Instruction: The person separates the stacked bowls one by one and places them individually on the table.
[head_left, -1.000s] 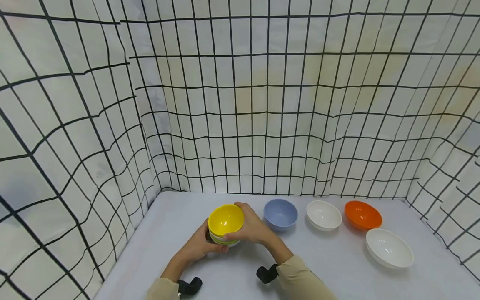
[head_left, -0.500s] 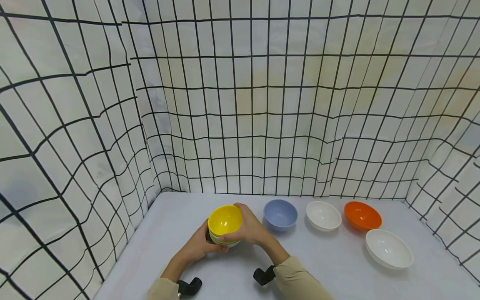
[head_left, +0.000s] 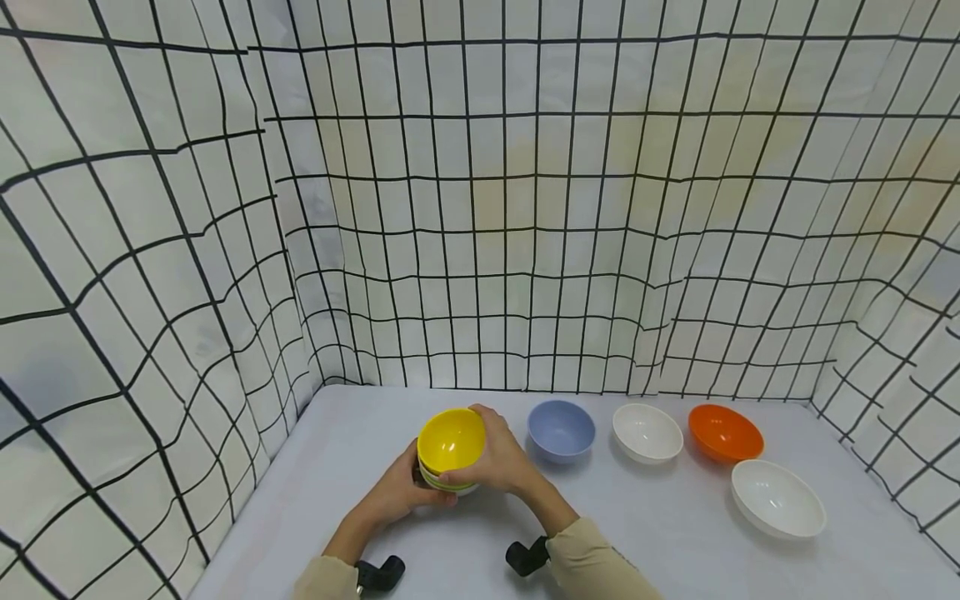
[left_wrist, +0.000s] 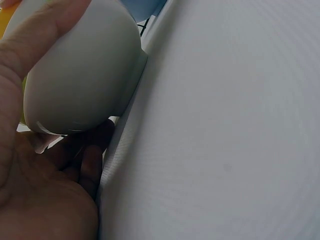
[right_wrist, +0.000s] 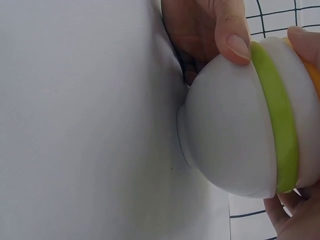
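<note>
"What do the fingers hold?"

"A stack of bowls (right_wrist: 281, 127) between two hands: the left hand (head_left: 401, 488) has fingers clamped round the lower white bowl (right_wrist: 227, 132); the right hand (head_left: 501, 457) has fingers curled round the yellow bowl (head_left: 452, 442) on top."

"And beyond?"

"A blue bowl (head_left: 561, 431) sits just right of those fingers, an orange bowl (head_left: 726, 433) well beyond."

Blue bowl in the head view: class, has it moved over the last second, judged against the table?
No. The blue bowl shows no shift either way; it sits just in front of the same stretch of the table's far edge.
</note>
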